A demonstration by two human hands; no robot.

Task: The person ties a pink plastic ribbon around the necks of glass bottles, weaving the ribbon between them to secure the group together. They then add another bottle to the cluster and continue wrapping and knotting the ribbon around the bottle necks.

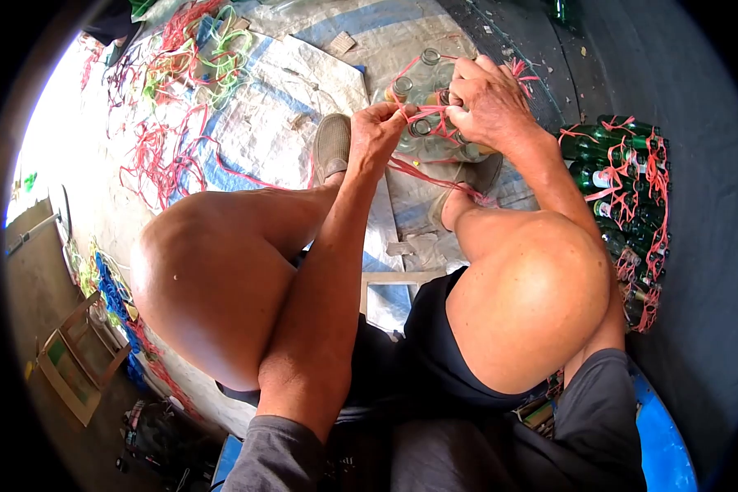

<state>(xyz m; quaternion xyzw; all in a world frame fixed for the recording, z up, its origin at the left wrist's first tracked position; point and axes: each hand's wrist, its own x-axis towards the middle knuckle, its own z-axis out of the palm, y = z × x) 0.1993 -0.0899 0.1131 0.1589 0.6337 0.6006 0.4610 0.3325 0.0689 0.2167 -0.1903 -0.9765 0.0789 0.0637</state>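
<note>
Several clear glass bottles [425, 148] stand together between my shoes, their round mouths facing up. Pink plastic twine [428, 112] runs around and across the bottle necks. My left hand [377, 129] pinches a strand of it at the left side of the bottles. Over the right side, my right hand [490, 102] has its fingers curled onto the same twine, close to a bottle neck. Its fingertips are partly hidden. A length of twine trails from the bottles past my right ankle, and another runs left across the floor sheet.
Bundles of green bottles [611, 176] tied with pink twine stand at the right. Loose red twine [164, 156] and green twine [221, 70] lie in tangles on the white-and-blue sheet [262, 131]. A wooden frame [78, 361] is at lower left.
</note>
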